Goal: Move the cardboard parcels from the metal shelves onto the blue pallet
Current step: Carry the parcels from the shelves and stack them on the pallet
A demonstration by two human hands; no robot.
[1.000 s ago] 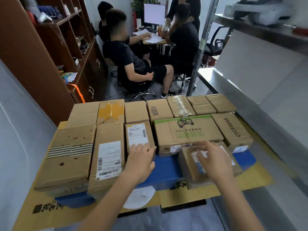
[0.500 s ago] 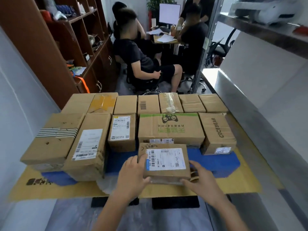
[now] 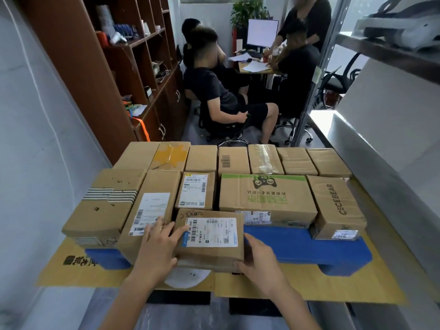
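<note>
At the far left stands a brown wooden shelving unit (image 3: pixel 114 75), and in front of it the blue pallet (image 3: pixel 297 246) lies on a flattened cardboard sheet (image 3: pixel 321 287). On the pallet's left end sits a striped parcel (image 3: pixel 102 210), touching a long parcel with a white label (image 3: pixel 154 186) just to its right. My left hand (image 3: pixel 156 248) comes next: the fingers are spread against the left side of the labelled parcel (image 3: pixel 210 236), with my thumb lying across the top edge beside its shipping label. That parcel is at the pallet's near edge, tight against the long parcel and just in front of a small labelled parcel (image 3: pixel 196 190) (I cannot tell whether its underside is fully down, since its near edge juts past the blue). My right hand (image 3: pixel 260 262) clasps its near right corner, thumb up along the right side and fingertips curled round the lower front edge. Right of that hand a stretch of the pallet shows bare. Behind it sits a wide green-printed parcel (image 3: pixel 266 198), and touching that on the right is a parcel marked CECEBEAR (image 3: pixel 335 206). A back row of smaller parcels (image 3: pixel 233 159) runs along the pallet's far edge. Seated people (image 3: pixel 219 96) are at a desk beyond, and the metal shelves (image 3: pixel 385 163) fill the right side.
</note>
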